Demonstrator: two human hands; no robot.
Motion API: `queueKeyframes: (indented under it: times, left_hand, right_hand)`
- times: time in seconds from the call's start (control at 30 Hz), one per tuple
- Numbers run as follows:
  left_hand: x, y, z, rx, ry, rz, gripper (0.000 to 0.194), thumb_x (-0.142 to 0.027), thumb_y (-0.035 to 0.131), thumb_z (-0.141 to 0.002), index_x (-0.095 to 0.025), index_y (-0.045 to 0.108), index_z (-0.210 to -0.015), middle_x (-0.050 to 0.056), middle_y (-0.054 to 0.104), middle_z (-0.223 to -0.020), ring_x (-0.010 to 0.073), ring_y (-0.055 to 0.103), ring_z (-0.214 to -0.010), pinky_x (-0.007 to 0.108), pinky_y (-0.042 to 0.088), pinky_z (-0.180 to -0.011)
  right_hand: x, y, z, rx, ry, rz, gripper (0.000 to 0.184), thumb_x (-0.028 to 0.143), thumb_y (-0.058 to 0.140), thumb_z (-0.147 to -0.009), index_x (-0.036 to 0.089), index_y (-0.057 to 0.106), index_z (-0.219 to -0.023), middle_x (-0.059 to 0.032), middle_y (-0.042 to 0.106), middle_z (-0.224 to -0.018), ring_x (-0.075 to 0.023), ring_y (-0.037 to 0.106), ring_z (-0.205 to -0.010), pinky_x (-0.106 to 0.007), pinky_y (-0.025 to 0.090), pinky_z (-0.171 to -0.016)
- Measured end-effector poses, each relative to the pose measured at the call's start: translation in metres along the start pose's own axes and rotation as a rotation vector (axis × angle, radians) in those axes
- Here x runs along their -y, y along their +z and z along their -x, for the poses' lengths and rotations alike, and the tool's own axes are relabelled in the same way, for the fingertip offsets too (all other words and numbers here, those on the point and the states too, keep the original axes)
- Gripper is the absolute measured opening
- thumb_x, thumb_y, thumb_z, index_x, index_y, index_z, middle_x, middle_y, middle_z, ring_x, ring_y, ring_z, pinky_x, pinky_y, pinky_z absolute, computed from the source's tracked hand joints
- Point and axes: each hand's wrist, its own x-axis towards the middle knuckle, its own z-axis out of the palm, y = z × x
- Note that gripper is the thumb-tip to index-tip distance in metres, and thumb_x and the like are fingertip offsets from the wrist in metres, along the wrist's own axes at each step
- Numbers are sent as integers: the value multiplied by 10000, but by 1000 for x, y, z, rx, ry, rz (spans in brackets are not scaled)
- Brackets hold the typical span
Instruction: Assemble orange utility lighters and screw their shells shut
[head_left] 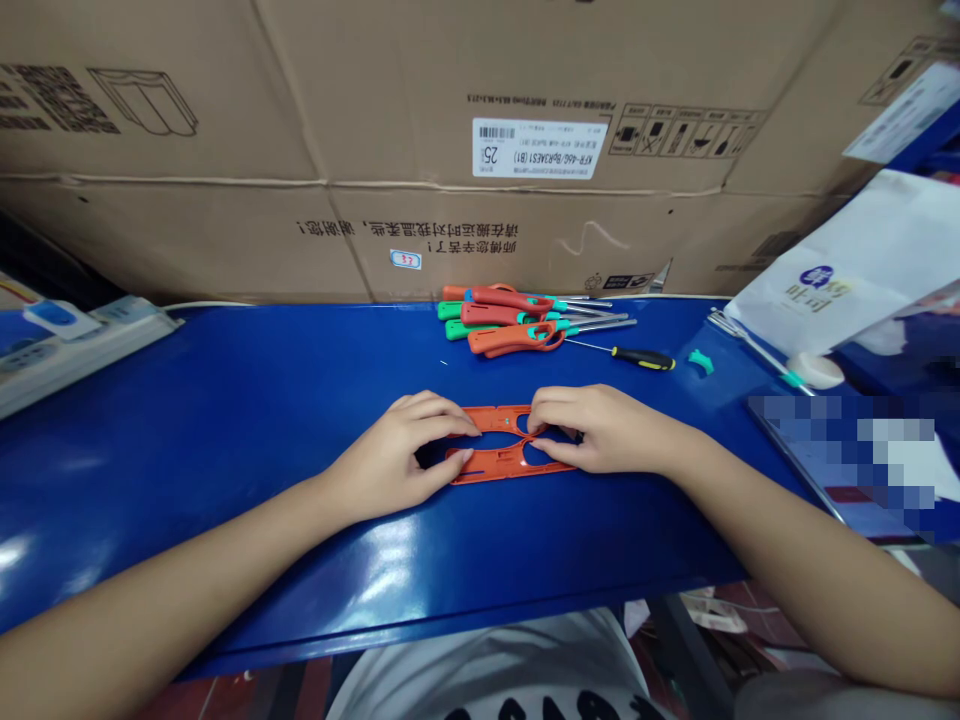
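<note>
Two orange lighter casing halves lie side by side on the blue table: the far half (491, 418) and the near half (487, 466). Their hollow inner sides face up, and their ring-shaped openings are toward the right. My left hand (405, 448) has its fingers at the left end of the far half and its thumb on the near half. At the right end, my right hand (596, 428) bends its fingers over the far half, its thumb touching near the ring openings. Its fingers hide part of both right ends.
Behind my hands lie several assembled lighters (517, 335) in orange, red and green. Right of them are a black-and-yellow screwdriver (645, 358), a small teal piece (701, 362) and a metal rod (757, 348). A large cardboard box (420, 120) stands behind; a power strip (82, 345) is left.
</note>
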Motion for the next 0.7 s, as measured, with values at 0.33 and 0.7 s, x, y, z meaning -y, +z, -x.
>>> queueKeyframes:
  times: [0.33, 0.7]
  left_hand:
    - [-5, -1, 0, -16, 1, 0, 195, -249, 618, -947, -215, 672, -1131, 58, 746, -1107, 231, 657, -1043, 406, 484, -941]
    - [-7, -3, 6, 131, 67, -56, 317, -361, 700, -872, -236, 575, -1136, 81, 679, -1257, 293, 595, -1247, 482, 430, -1088]
  right_hand:
    - [-4, 1, 1, -44, -27, -13, 134, 316, 605, -979, 218, 675, -1040, -48, 667, -1101, -152, 645, -848, -273, 476, -735]
    - [-66, -32, 18, -449, 788, 324, 194, 370, 565, -929, 230, 692, -972, -83, 662, -1149, -244, 646, -920, -343, 480, -740]
